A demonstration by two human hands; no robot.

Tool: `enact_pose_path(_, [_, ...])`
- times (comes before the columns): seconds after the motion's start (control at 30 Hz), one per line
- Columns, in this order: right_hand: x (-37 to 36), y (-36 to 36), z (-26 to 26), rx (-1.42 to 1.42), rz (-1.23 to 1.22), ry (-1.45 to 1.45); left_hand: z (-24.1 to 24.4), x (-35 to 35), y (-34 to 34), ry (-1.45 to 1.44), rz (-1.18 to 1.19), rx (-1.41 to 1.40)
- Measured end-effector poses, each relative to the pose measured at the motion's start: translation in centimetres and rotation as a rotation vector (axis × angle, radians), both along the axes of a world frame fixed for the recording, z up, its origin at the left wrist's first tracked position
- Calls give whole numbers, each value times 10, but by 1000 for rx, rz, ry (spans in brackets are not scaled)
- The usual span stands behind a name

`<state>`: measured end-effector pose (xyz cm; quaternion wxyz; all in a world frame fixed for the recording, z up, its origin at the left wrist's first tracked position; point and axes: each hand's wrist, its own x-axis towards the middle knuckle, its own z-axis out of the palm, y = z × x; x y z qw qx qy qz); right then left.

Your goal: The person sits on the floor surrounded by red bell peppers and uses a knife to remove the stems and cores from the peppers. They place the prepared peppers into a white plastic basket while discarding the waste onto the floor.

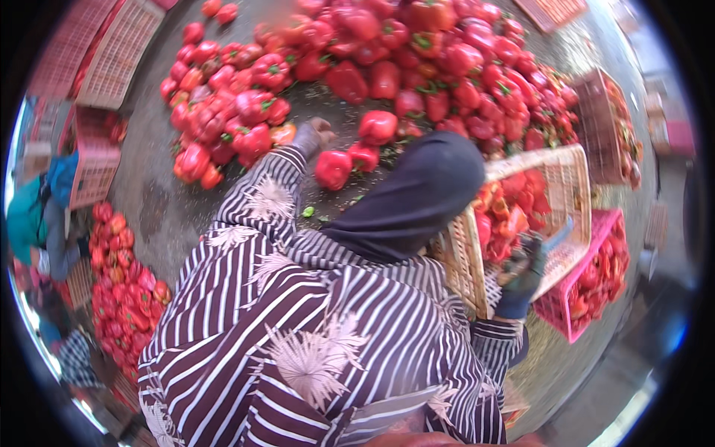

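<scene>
My left hand (315, 134), in a dark glove with bare fingertips, reaches over the floor. Its fingers are partly bent and apart, with nothing seen in them. Beside it lies an orange-red bell pepper (284, 134); more red bell peppers (333, 170) lie to its right. My right hand (522, 265), in a dark, dirty glove, holds a slim light-blue tool (558, 234) at a pale plastic crate (570, 184). Cut red pepper pieces (503, 215) lie in this crate. A dark-covered knee (441, 167) partly hides the crate's left side.
A large heap of red bell peppers (385, 78) spreads ahead. A pink crate (564, 313) of pepper pieces and a brownish crate (600, 128) stand right. More crates (120, 53) and peppers (120, 285) are left, near a crouching person in green (25, 218).
</scene>
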<state>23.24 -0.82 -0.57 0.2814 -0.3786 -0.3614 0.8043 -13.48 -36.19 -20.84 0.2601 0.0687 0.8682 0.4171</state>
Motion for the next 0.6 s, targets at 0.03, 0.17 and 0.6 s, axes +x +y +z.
enact_pose_path(0.03, [-5,19,1,-118,42,179,-40,11,-23,-33,24,19])
enact_pose_path(0.17, [-25,18,-10,-159,-172,-104,-43,39,-32,-185,42,-103])
enact_pose_path(0.6, [-61,-66,-18,253,8,-426,-151,40,-33,-435,62,-56])
